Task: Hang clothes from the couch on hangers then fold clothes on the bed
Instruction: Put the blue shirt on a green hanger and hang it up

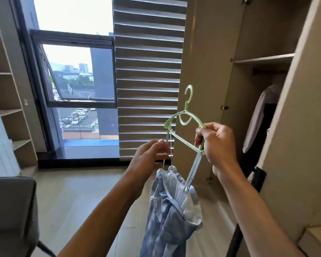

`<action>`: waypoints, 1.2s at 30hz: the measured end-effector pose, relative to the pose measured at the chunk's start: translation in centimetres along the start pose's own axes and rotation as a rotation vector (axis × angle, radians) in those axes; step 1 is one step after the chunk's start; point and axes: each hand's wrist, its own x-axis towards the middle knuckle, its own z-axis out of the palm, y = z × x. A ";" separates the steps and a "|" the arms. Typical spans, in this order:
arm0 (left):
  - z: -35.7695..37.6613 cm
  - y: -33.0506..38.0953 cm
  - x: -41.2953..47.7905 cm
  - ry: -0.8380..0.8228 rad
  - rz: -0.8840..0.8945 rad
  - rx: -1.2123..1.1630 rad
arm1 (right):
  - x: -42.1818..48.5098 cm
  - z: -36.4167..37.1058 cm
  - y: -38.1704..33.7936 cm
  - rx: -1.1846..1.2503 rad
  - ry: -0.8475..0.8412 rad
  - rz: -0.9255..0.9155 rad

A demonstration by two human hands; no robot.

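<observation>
in the middle of the frame the right hand (217,143) grips one end of the green hanger (183,140) and the left hand (152,154) pinches a strap of the blue dress (172,210) below it, so this garment is nearly hung, while the folding on the bed is, i judge, all left to do.

Window (76,75) left, wardrobe (267,58) right, blinds (148,75) between.

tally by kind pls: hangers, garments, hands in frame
Hangers: 1, the green hanger
Garments: 2, the blue garment and the grey garment hung in the wardrobe; the dark shape beside it is unclear
Hands: 2, the left hand and the right hand
Total: 5
</observation>
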 end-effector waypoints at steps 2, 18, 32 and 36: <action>-0.2 -1.1 5.7 -0.021 0.012 -0.023 | 5.0 1.5 2.7 0.022 0.029 -0.011; 2.5 -8.6 50.2 -0.198 0.004 -0.062 | 41.0 8.3 19.9 -0.027 0.257 -0.060; 14.0 -15.3 86.8 -0.597 -0.007 -0.154 | 71.0 6.8 31.2 -0.315 0.659 -0.108; 19.2 -17.1 94.7 -0.697 -0.002 -0.149 | 79.8 3.6 33.7 -0.432 0.745 -0.107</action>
